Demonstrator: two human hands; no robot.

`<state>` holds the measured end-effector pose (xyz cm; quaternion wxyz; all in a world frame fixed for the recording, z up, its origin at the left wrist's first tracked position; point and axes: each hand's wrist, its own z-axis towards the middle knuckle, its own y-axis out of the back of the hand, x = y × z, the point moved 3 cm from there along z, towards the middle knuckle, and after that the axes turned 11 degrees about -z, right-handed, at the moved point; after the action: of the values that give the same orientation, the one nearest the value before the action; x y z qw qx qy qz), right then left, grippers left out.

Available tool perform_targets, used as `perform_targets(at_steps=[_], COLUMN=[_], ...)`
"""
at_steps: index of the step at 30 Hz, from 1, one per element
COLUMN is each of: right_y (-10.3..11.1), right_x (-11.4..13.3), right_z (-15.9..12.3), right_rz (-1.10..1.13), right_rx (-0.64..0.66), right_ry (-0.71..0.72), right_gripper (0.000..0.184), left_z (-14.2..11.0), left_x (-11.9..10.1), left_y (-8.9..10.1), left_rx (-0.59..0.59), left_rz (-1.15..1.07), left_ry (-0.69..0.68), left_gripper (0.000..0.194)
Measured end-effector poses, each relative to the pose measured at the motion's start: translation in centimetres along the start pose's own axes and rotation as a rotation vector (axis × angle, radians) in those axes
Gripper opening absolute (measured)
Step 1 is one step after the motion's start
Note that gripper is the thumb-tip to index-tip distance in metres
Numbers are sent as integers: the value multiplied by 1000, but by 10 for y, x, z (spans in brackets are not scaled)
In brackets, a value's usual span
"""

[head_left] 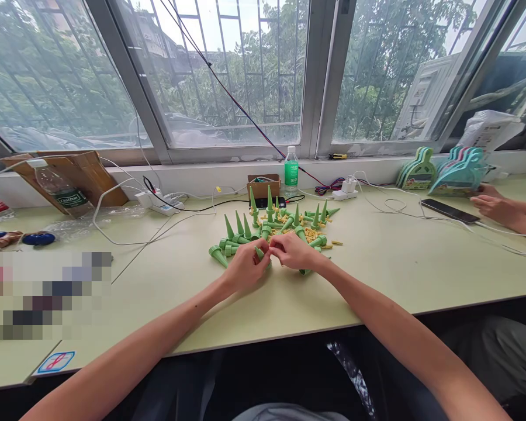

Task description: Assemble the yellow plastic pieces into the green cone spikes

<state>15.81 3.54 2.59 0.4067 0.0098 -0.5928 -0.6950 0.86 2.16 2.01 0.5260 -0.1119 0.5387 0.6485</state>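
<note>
My left hand (245, 266) is closed around a green plastic cone spike (259, 252), its pointed end showing between the fingers. Right beside it, the fingertips of my right hand (293, 249) are pinched together at the cone; whatever they grip is too small or hidden to make out. Around and behind both hands lies a pile of similar green cones (229, 228), some upright on their caps, others on their sides. Small yellow pegs (312, 235) are scattered among them, with a few lying to the right of the pile.
Behind the pile stand a small cardboard box (263, 188) and a green-labelled bottle (291, 172). White cables (158, 234) run across the table to power strips. On the right are a phone (449, 211), bagged dustpan-like items (416, 169) and another person's hands (493, 204).
</note>
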Motion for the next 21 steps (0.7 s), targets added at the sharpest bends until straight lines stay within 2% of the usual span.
perform_targets(at_steps=[21], right_y=[-4], right_x=[-2], right_z=[-1], right_rz=[-162], right_rx=[22], right_ry=[49], right_gripper=[17], left_z=[1], left_x=[1], left_y=[0], left_rx=[6], left_rz=[41], left_ry=[-2], left_gripper=[11])
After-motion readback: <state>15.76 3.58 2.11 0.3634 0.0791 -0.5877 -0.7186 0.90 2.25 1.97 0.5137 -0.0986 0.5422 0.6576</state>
